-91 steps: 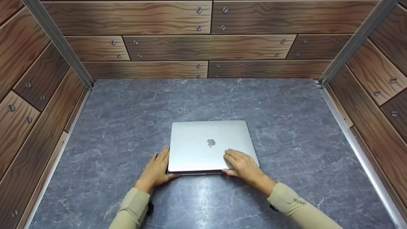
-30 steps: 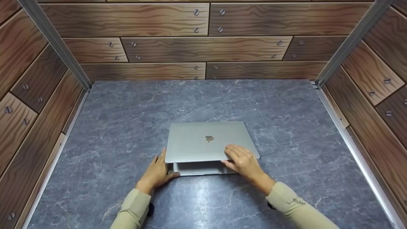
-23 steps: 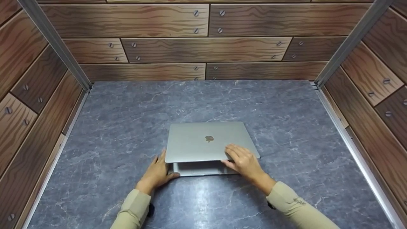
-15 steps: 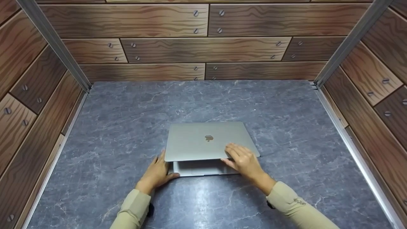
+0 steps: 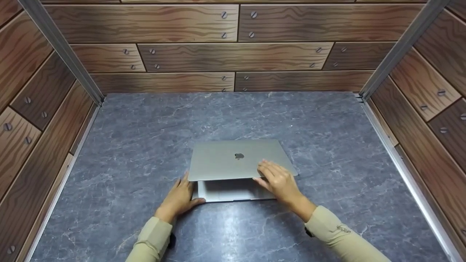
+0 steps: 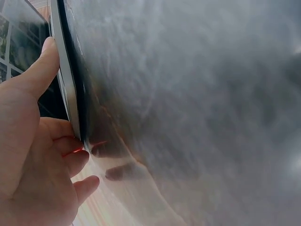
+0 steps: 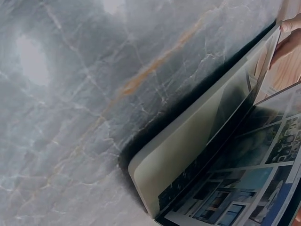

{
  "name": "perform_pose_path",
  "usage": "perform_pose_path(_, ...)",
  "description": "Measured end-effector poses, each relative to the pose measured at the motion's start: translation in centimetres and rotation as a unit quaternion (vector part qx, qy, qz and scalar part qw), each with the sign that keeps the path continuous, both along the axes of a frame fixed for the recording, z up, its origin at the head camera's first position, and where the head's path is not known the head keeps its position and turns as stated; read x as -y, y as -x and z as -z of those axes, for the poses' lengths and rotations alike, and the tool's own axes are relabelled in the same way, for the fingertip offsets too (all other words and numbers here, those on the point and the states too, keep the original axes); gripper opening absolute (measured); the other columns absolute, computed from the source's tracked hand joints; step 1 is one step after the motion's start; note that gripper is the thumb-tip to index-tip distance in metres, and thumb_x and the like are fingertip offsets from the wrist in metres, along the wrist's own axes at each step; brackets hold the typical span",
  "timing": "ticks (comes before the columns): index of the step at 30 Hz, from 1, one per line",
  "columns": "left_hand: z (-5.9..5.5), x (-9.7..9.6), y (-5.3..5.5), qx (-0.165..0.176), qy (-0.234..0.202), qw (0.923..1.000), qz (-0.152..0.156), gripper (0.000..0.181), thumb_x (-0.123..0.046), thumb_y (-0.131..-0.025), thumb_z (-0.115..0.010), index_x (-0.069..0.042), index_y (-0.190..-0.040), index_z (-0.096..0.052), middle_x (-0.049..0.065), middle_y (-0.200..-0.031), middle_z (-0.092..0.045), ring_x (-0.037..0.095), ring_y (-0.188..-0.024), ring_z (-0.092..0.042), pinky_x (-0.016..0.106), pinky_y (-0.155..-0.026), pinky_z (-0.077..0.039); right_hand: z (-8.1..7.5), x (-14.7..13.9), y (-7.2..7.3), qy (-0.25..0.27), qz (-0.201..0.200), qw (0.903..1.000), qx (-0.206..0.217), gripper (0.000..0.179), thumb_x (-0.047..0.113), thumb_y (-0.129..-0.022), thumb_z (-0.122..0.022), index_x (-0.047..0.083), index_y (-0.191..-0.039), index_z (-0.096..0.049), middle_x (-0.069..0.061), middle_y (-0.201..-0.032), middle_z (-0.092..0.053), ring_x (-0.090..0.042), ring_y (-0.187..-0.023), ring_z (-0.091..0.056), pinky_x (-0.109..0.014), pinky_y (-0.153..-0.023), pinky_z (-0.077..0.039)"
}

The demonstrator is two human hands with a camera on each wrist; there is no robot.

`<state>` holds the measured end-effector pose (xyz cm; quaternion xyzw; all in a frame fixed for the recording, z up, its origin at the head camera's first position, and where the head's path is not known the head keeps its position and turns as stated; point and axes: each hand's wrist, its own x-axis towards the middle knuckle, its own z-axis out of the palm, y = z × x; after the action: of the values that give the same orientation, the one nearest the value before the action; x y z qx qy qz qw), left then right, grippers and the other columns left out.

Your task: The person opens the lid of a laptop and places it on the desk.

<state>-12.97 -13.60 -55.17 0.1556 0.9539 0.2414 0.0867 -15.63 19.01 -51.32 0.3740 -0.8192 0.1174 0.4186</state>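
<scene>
A silver laptop (image 5: 214, 163) with an apple logo lies on the table, its lid raised at a low angle above the base (image 5: 233, 195). The left hand (image 5: 176, 198) holds the base at its front left corner, thumb on the front edge and fingers along the left side; the left wrist view shows the thumb (image 6: 44, 68) on the base's edge. The right hand (image 5: 282, 182) pinches the lid's front edge right of the middle, thumb beneath and fingers on top. In the right wrist view the lit screen (image 7: 221, 202) and palm rest (image 7: 188, 153) show; much of the keyboard is hidden.
The grey marbled table (image 5: 145, 127) stretches around the laptop. Wood-patterned panels (image 5: 189, 58) close it in at the back and both sides, with metal posts (image 5: 62, 47) at the rear corners.
The lid was nearly down three seconds ago, with only a thin gap. The right hand has lifted its front edge, showing more of the base. The left hand has stayed at the corner.
</scene>
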Motion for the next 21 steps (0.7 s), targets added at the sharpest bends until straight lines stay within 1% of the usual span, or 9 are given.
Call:
perform_pose_path(1, 0.0, 0.0, 0.0, -0.001, 0.001, 1.0000, 0.002, 0.096, -0.045, -0.082, -0.070, -0.006, -0.154, -0.020, 0.022, -0.159, -0.023, 0.043, -0.148, -0.023, 0.063, -0.119, -0.024, -0.1, 0.0, 0.0, 0.002, 0.001, 1.0000, 0.001, 0.030, 0.032, -0.080, -0.072, 0.003, -0.087, -0.072, -0.011, -0.089, -0.076, -0.027, -0.087, -0.074, -0.036, -0.079, -0.062)
perform_pose_path(4, 0.0, 0.1, 0.1, -0.012, 0.004, 0.9999, 0.009, 0.093, -0.045, -0.083, -0.070, -0.004, -0.153, -0.024, 0.025, -0.158, -0.025, 0.044, -0.147, -0.025, 0.064, -0.117, -0.025, -0.3, 0.1, 0.1, 0.008, 0.006, 0.9999, 0.002, 0.029, 0.031, -0.078, -0.075, 0.003, -0.087, -0.072, -0.011, -0.089, -0.076, -0.027, -0.088, -0.074, -0.037, -0.080, -0.062)
perform_pose_path(8, 0.0, 0.1, 0.1, -0.017, 0.012, 0.9997, 0.013, 0.090, -0.045, -0.083, -0.069, 0.001, -0.150, -0.030, 0.027, -0.156, -0.029, 0.044, -0.146, -0.028, 0.064, -0.117, -0.026, -0.7, 0.4, 0.2, 0.015, 0.013, 0.9998, 0.004, 0.029, 0.029, -0.077, -0.075, 0.003, -0.088, -0.072, -0.013, -0.091, -0.076, -0.028, -0.088, -0.074, -0.038, -0.082, -0.061)
perform_pose_path(15, -0.3, 0.0, 0.1, 0.020, 0.027, 0.9994, 0.007, 0.089, -0.048, -0.086, -0.065, 0.005, -0.149, -0.029, 0.026, -0.157, -0.026, 0.040, -0.146, -0.028, 0.059, -0.121, -0.022, -1.3, 0.8, 0.5, 0.029, 0.026, 0.9992, 0.008, 0.028, 0.029, -0.081, -0.071, 0.002, -0.089, -0.073, -0.016, -0.092, -0.076, -0.029, -0.088, -0.074, -0.041, -0.084, -0.060)
perform_pose_path(19, -0.3, -0.1, 0.0, 0.023, 0.027, 0.9994, 0.006, 0.090, -0.048, -0.085, -0.066, 0.006, -0.148, -0.030, 0.027, -0.157, -0.025, 0.039, -0.148, -0.026, 0.058, -0.122, -0.022, -1.6, 1.0, 0.7, 0.037, 0.037, 0.9986, 0.007, 0.028, 0.028, -0.081, -0.073, 0.002, -0.090, -0.073, -0.016, -0.093, -0.076, -0.029, -0.088, -0.075, -0.040, -0.084, -0.061)
perform_pose_path(21, -0.2, -0.1, 0.0, 0.019, 0.024, 0.9995, 0.006, 0.090, -0.047, -0.085, -0.067, 0.007, -0.147, -0.031, 0.027, -0.157, -0.025, 0.038, -0.148, -0.025, 0.058, -0.122, -0.022, -1.8, 1.1, 0.8, 0.041, 0.041, 0.9983, 0.007, 0.027, 0.026, -0.080, -0.075, 0.001, -0.090, -0.073, -0.016, -0.094, -0.076, -0.029, -0.089, -0.074, -0.039, -0.083, -0.061)
